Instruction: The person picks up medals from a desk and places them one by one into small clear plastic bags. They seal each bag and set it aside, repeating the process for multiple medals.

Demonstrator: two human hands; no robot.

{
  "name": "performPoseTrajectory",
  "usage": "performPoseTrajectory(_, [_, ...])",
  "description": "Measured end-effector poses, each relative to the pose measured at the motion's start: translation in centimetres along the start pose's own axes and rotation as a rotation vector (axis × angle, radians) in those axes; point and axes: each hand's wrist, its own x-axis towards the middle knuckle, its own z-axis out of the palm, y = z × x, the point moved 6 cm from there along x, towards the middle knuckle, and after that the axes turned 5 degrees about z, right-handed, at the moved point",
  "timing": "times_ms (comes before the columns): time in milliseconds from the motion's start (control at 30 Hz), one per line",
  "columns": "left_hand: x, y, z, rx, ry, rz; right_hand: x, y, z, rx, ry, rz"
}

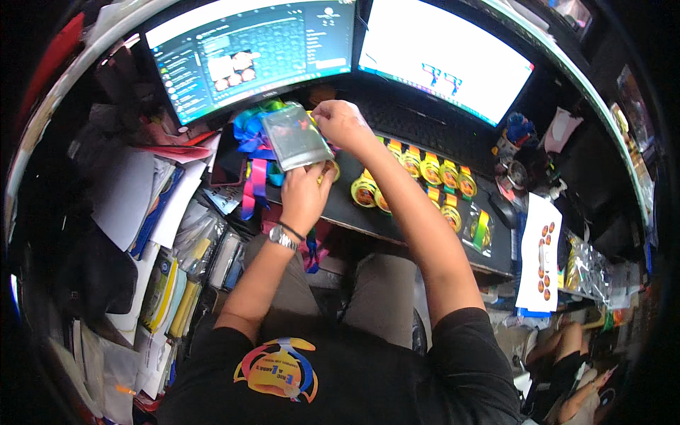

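My left hand (306, 194) is at the lower edge of a clear plastic bag (296, 139), with a gold-coloured medal (332, 171) partly hidden by its fingers. My right hand (340, 122), fingers curled, is at the bag's upper right; what it pinches is too small to tell. Blue, pink and green ribbons (258, 178) lie to the left of the bag. Right of my hands, several gold-coloured medals (430, 170) with orange and green ribbons lie in rows on the black desk surface, partly behind my right forearm. A bagged medal (479, 231) lies at their right end.
Two lit monitors (255, 53) stand behind the desk, with a dark keyboard (409, 119) below them. Stacked papers and folders (175, 287) are at the left. A sheet with round printed pictures (537, 255) and more plastic bags (587, 271) lie at the right. Another person (571, 350) is at lower right.
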Motion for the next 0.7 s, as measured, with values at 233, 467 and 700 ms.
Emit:
performPoseTrajectory(233, [-2.6, -4.1, 1.7, -1.393, -0.146, -0.867, 7.8, 2.5, 5.9, -0.085, 0.017, 0.204])
performPoseTrajectory(467, [-4.3, -6.4, -0.6, -1.103, -0.360, -0.759, 7.8, 1.4, 3.0, 0.064, -0.051, -0.110])
performPoseTrajectory(700, [-3.3, -8.0, -3.3, -0.567, 0.008, -0.515, 4.4, 4.4, 1.7, 0.474, -0.330, 0.197])
